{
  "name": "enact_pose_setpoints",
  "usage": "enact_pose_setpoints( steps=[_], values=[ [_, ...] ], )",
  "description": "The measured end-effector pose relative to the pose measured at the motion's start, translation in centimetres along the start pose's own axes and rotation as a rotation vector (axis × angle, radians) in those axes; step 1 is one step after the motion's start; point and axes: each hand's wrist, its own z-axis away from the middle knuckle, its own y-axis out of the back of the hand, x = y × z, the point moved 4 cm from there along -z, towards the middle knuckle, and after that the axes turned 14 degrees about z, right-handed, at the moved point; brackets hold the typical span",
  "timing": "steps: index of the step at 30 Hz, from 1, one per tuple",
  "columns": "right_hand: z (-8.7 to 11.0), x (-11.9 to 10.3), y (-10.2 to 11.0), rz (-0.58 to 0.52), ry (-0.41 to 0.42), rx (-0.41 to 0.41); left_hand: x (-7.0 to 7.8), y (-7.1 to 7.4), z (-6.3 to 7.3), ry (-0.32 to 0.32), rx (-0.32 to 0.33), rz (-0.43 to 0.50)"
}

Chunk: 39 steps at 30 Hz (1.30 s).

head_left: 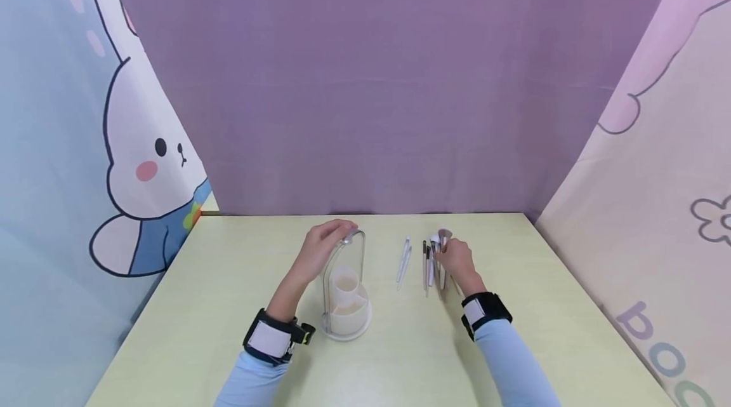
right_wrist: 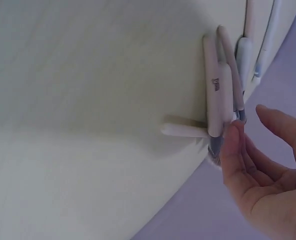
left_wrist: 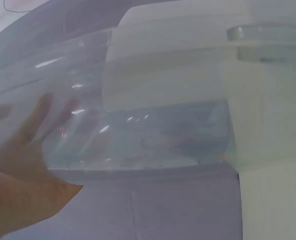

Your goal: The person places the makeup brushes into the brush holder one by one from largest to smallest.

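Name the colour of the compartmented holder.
The holder is off-white, showing best in the head view.

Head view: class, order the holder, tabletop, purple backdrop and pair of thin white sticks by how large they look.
Largest to smallest:
1. Purple backdrop
2. Tabletop
3. Holder
4. Pair of thin white sticks

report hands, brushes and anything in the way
Left hand atop clear cover. Right hand at brushes on table, thumb apart from fingers. No obstruction visible.
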Motion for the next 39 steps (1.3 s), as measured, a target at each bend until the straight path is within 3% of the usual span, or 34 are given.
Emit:
enact_pose_setpoints(
  steps=[6, 16, 22, 28, 33, 39],
  values=[
    [-0.1, -0.1, -0.3, 0.028, -0.023, -0.043, 0.2, -0.1, 0.0, 0.003, 0.009, 0.001],
    [-0.6, -0.6, -0.6, 0.053, -0.023, -0.026, 0.3, 0.0, 0.2, -0.003, 0.005, 0.007],
    [-1.3, -0.2, -0.6, 0.089, -0.037, 0.037, 0.4, -0.1, 0.2, 0.006, 0.007, 0.014],
    [-1.7, 0.8, -0.9, 0.155, -0.042, 0.005, 0.4, -0.1, 0.3, 0.017, 0.017, 0.005],
    [-1.7, 0.9, -1.2, 0.142, -0.032, 0.002, 0.5, -0.1, 0.3, 0.01, 0.014, 0.002],
    [-1.5, 1.4, -1.4, 0.073, -0.088, -0.031, 0.5, -0.2, 0.3, 0.007, 0.018, 0.004]
  ],
)
